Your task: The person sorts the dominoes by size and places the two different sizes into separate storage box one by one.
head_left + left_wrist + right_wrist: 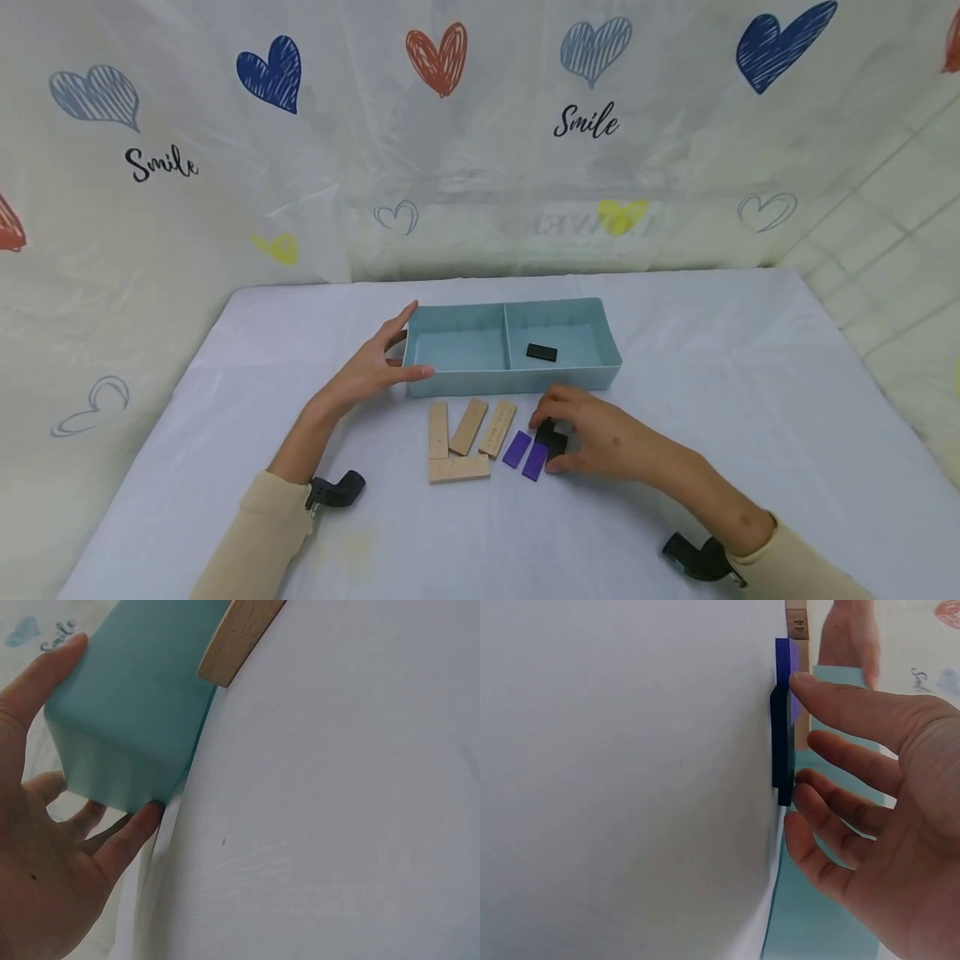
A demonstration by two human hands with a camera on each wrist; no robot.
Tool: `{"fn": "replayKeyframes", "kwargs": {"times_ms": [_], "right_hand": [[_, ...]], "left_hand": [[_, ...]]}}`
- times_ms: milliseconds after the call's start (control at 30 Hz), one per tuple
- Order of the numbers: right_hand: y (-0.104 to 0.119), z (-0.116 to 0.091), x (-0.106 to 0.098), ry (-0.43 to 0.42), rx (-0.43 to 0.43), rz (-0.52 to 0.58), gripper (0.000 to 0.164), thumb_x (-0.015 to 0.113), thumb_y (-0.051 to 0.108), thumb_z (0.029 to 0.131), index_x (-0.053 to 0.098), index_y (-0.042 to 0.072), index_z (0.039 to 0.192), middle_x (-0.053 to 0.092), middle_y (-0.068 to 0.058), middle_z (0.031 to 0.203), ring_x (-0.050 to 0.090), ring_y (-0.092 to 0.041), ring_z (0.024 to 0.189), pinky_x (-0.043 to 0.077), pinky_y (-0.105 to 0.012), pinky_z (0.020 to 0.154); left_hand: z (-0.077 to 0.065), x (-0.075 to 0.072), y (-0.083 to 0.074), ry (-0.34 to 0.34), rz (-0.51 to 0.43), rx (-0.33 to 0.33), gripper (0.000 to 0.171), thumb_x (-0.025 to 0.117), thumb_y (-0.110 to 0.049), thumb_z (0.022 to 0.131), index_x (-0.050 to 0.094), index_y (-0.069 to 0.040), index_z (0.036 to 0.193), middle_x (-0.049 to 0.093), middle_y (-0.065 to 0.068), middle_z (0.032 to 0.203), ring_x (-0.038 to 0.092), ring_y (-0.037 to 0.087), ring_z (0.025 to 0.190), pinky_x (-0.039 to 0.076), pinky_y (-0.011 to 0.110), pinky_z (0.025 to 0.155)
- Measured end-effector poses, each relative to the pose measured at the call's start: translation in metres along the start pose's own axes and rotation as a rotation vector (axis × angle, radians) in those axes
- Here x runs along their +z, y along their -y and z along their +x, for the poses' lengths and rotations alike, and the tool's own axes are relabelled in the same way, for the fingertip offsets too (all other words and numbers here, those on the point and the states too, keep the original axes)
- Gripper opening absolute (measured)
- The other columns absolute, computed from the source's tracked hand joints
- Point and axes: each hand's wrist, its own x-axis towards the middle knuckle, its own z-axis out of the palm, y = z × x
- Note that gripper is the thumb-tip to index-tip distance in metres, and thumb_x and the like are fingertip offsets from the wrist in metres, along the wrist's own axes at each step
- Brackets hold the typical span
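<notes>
A light blue two-compartment box [480,382] stands on the table, with a black block [542,352] in its right compartment. My left hand [371,367] holds the box's left end, thumb on the front wall and the other fingers around the end. Just in front of the box, my right hand [600,433] curls over dark blocks [557,442], gripping a black one between thumb and fingertips; the hand partly hides them. Two purple blocks [517,448] lie flat at its left. In the right wrist view the thumb overlaps a purple block [783,660].
Several pale wooden blocks [459,469] lie in front of the box, left of the purple ones. The white cloth-covered table [420,542] ends at a curtain [480,167] printed with hearts. Each wrist wears a black camera [337,489].
</notes>
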Motion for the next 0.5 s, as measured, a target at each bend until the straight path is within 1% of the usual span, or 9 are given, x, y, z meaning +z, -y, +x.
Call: {"fn": "replayKeyframes", "kwargs": {"times_ms": [200, 400, 500], "right_hand": [[-0.0035, -0.0011, -0.0029, 0.005, -0.009, -0.002, 0.049, 0.095, 0.023, 0.076, 0.072, 0.022, 0.119, 0.058, 0.008, 0.121, 0.061, -0.013, 0.11, 0.059, -0.036, 0.096], [-0.0047, -0.001, -0.0051, 0.025, 0.01, -0.039, 0.055, 0.096, 0.027, 0.074, 0.073, 0.021, 0.124, 0.057, 0.005, 0.126, 0.06, -0.016, 0.114, 0.058, -0.039, 0.099], [-0.0051, -0.0008, -0.0066, 0.045, 0.016, -0.055, 0.059, 0.096, 0.028, 0.073, 0.072, 0.02, 0.126, 0.057, 0.004, 0.126, 0.059, -0.016, 0.114, 0.057, -0.039, 0.099]], "left_hand": [[0.0006, -0.0006, -0.0004, -0.003, 0.0, -0.005, 0.104, 0.084, -0.042, 0.087, 0.013, -0.054, 0.162, 0.012, -0.001, 0.176, 0.02, 0.031, 0.163, 0.041, 0.055, 0.121], [0.0017, -0.0005, 0.0003, -0.005, 0.004, -0.001, 0.106, 0.085, -0.042, 0.087, 0.013, -0.051, 0.164, 0.011, -0.002, 0.176, 0.019, 0.031, 0.163, 0.041, 0.056, 0.121], [0.002, -0.0005, 0.0008, -0.005, 0.006, -0.002, 0.105, 0.085, -0.042, 0.087, 0.013, -0.052, 0.163, 0.011, -0.002, 0.176, 0.019, 0.031, 0.163, 0.041, 0.056, 0.121]]}}
